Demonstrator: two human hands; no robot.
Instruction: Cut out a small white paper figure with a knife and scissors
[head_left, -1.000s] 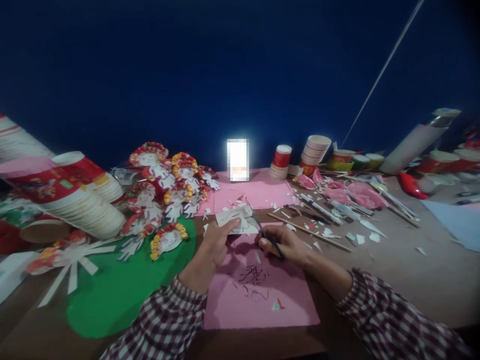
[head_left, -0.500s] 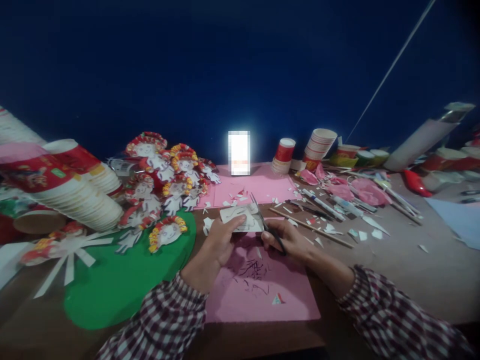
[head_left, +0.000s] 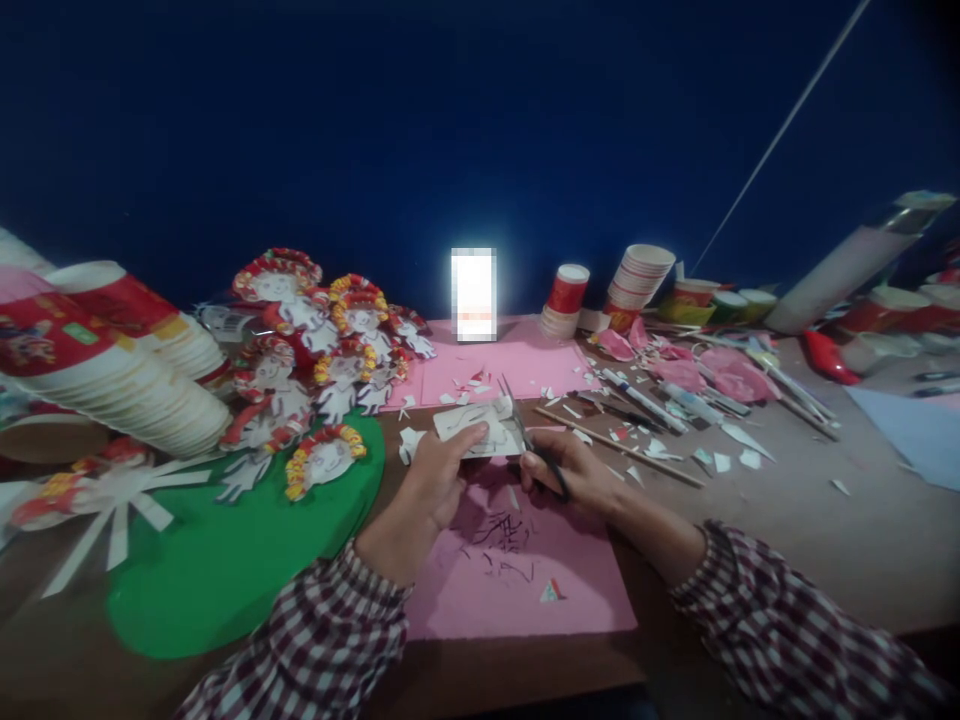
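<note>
Pinched in my left hand (head_left: 439, 475) is a piece of white paper (head_left: 469, 425) with a figure drawn on it in dark lines. My right hand (head_left: 570, 470) grips a pair of scissors (head_left: 555, 474) by the dark handles. The scissor blades are parted at the paper's right edge, pointing away from me. Both hands are above a pink sheet (head_left: 570, 600) strewn with thin dark snippets. A small triangular scrap (head_left: 552, 591) with red and green on it also lies on that sheet.
To the left, cut-out paper figures (head_left: 360, 325) stand by a green sheet (head_left: 247, 570) and toppled cup stacks (head_left: 142, 370). A bright pixelated rectangle (head_left: 474, 295) stands at the back. Rightward are upright cups (head_left: 568, 300), markers (head_left: 645, 400), a wooden stick (head_left: 622, 448) and paper scraps.
The view has shifted slightly, so the things on the left appear farther left. My hands keep their hold on the paper and the scissors, with little visible movement.
</note>
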